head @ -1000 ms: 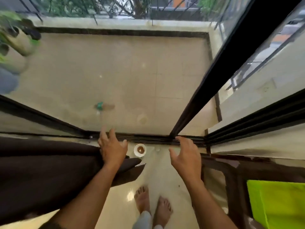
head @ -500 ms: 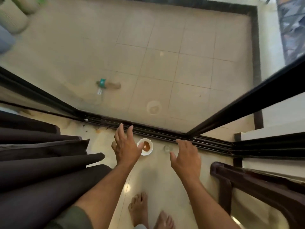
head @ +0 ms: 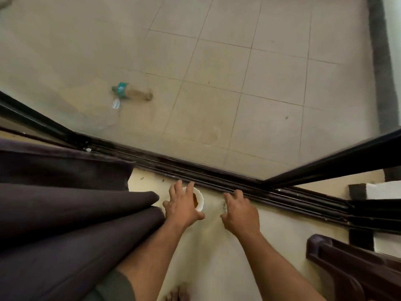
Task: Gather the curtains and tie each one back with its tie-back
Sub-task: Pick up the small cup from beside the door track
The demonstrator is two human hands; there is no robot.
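Curtain (head: 65, 213) bunched in folds at left of frame, no tie-back visible, so not tied yet. Left hand (head: 184, 206) & right hand (head: 240, 213), lower centre: both grips released, fingers spread, holding nothing.

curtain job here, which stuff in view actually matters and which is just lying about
For the job:
dark curtain, hanging in folds at the left
left hand, empty
right hand, empty
No tie-back shows.

Lying about:
white bowl on the floor
plastic bottle outside the glass
dark chair at the right
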